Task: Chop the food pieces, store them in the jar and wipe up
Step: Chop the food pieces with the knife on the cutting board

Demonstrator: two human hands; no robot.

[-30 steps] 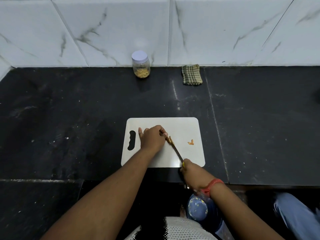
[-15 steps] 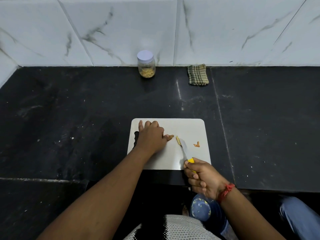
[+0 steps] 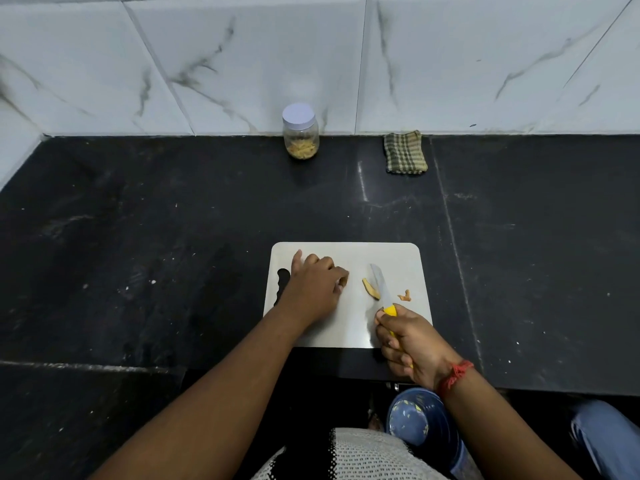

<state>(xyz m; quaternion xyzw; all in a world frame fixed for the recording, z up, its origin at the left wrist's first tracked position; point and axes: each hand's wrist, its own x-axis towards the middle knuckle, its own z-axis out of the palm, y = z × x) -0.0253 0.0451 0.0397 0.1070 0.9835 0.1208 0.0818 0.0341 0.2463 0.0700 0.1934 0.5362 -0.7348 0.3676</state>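
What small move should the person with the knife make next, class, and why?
Probably bring the knife down on the food piece lying beside its blade. That piece looks long and uncut on the cutting board, the right hand grips the yellow handle, and the left hand would likely move over to steady it first.

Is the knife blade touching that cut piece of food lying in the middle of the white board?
Touching. In the head view the food piece lies right against the left edge of the knife blade, with no strip of the cutting board showing between them.

food pieces (image 3: pixel 370 289) on board (image 3: pixel 398 258) | lidded jar (image 3: pixel 300 135) by wall | cloth (image 3: pixel 404 153) folded
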